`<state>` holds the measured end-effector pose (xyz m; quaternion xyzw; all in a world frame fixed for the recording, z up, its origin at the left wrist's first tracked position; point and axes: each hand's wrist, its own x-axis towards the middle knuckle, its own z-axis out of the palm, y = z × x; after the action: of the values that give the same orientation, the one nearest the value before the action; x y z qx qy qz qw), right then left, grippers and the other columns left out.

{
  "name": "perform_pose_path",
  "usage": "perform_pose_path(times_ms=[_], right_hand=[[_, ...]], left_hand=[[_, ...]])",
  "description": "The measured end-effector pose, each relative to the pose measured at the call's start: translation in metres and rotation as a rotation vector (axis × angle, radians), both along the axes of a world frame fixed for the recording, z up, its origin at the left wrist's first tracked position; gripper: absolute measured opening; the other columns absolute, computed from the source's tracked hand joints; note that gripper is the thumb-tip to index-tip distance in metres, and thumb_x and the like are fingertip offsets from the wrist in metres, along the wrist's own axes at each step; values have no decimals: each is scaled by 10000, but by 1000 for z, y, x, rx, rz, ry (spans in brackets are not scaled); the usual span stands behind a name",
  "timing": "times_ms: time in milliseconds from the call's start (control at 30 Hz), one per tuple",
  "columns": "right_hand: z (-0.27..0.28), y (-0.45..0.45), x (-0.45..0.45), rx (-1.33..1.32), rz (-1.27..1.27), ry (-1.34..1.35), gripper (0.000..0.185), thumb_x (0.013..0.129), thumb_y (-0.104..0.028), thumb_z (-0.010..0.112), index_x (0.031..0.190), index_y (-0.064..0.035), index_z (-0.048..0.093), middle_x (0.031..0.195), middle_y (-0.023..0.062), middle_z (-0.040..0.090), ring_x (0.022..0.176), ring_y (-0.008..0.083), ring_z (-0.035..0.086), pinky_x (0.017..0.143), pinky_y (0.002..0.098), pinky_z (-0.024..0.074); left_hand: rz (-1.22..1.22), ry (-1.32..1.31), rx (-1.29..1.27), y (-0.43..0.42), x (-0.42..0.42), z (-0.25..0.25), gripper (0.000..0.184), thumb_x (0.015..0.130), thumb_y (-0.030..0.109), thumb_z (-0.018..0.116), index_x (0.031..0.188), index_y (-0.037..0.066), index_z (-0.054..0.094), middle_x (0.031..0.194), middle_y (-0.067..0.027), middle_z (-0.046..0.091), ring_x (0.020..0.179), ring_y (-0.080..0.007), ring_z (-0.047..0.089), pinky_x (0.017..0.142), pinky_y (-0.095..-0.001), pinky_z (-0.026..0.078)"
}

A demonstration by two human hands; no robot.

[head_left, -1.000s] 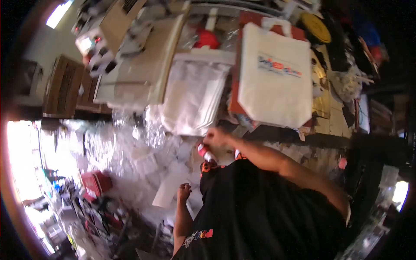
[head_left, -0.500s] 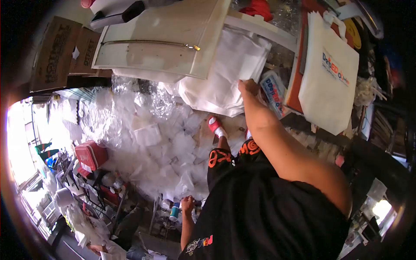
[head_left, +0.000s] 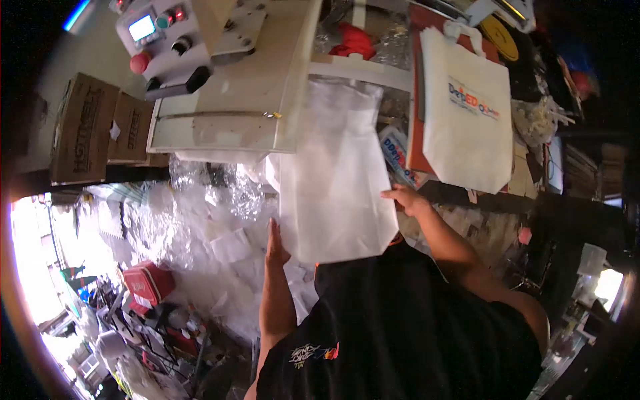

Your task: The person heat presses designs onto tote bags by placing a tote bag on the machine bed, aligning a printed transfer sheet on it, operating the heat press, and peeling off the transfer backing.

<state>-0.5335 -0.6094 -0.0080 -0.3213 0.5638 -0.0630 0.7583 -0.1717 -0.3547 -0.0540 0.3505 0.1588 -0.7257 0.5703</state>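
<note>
A blank white fabric bag (head_left: 337, 193) extends over the front edge of the work surface towards my body. At its right edge, my right hand (head_left: 408, 199) is closed, thumb and finger pinching the fabric. My left hand (head_left: 276, 244) is upright along the opposite edge, fingers stretched out and close to the fabric; whether the thumb grips it is hard to see. To the right hangs a white printed bag (head_left: 467, 113) with handles, lying over an orange-red board (head_left: 419, 150).
A machine with a control panel (head_left: 150, 33) and a pale panel (head_left: 227, 127) stands at upper left, beside cardboard boxes (head_left: 83, 127). Clear plastic and white scraps (head_left: 233, 247) cover the floor. A red cooler box (head_left: 148, 283) sits at left. Red cloth (head_left: 352, 41) lies at the back.
My left hand has risen from low beside my body to the blank bag's left edge. My right hand has moved down along its right side, and the bag now reaches nearer my body.
</note>
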Motion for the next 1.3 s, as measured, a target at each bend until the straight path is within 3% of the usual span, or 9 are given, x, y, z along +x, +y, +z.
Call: perform_pose_path(times_ms=[133, 333, 500, 633, 833, 967, 1067, 1133, 1300], right_hand=[[45, 15, -4, -226, 79, -22, 818, 769, -110, 763, 1471, -9, 354, 1141, 192, 652, 1083, 252, 626, 907, 382, 513], [185, 31, -34, -422, 39, -147, 768, 821, -71, 730, 1489, -53, 352, 1003, 143, 668, 911, 191, 638, 829, 341, 519], [275, -9, -89, -491, -333, -323, 442, 872, -210, 733, 1233, 1, 592, 992, 76, 659, 915, 157, 606, 833, 308, 492], [347, -134, -150, -1079, -363, 260, 446, 951, -448, 546, 1103, -54, 691, 984, 79, 692, 886, 199, 621, 822, 355, 483], [522, -154, -250, -2268, -903, 108, 204, 963, -216, 598, 963, -31, 684, 821, 56, 694, 728, 138, 628, 703, 288, 504], [428, -210, -290, -2307, -791, 164, 144, 914, -28, 598, 1048, 9, 635, 1006, 116, 690, 906, 192, 651, 800, 327, 523], [285, -251, -280, -1712, -269, 762, 343, 880, -26, 567, 1206, -77, 660, 955, 208, 654, 871, 386, 643, 795, 457, 536], [178, -247, -300, -1300, 119, 755, 365, 866, -121, 542, 1203, -61, 671, 963, 251, 677, 890, 427, 652, 803, 512, 521], [141, -198, -296, -1441, 11, 775, 359, 837, -71, 582, 1183, -65, 679, 892, 232, 659, 875, 411, 623, 784, 510, 502]], left_hand=[[-542, -823, 113, -44, -12, 51, 693, 934, 356, 682, 1479, 73, 360, 1266, -177, 602, 1111, -268, 603, 927, -409, 511], [-177, -1298, -140, -67, -11, 257, 578, 942, 119, 652, 1461, 46, 407, 854, 10, 614, 626, -11, 440, 559, -161, 326], [-66, -1628, -493, -169, -51, 380, 541, 985, 232, 571, 1461, 35, 406, 1058, -81, 654, 811, -111, 600, 706, -238, 478], [-129, -2130, -752, -330, -121, 410, 510, 996, 294, 525, 1420, 18, 464, 1258, -204, 616, 1143, -255, 594, 993, -353, 437], [607, -2971, -706, -413, -153, 522, 480, 1017, 352, 500, 1369, 26, 514, 1284, -160, 607, 1212, -311, 558, 1065, -408, 388], [-476, -3199, 307, -427, -244, 508, 429, 952, 300, 547, 1287, 32, 532, 1314, -155, 560, 1216, -309, 548, 1113, -471, 349], [-798, -2714, -410, -511, -249, 301, 478, 959, 295, 511, 1357, 32, 479, 1042, -251, 657, 954, -420, 641, 770, -506, 539], [-947, -2452, -606, -482, -270, 205, 613, 961, 368, 512, 1487, 87, 365, 1106, -275, 650, 954, -440, 650, 841, -539, 518], [-1023, -2335, -333, -416, -303, 198, 639, 958, 447, 515, 1495, 135, 361, 1201, -272, 592, 1012, -479, 624, 855, -548, 515]])
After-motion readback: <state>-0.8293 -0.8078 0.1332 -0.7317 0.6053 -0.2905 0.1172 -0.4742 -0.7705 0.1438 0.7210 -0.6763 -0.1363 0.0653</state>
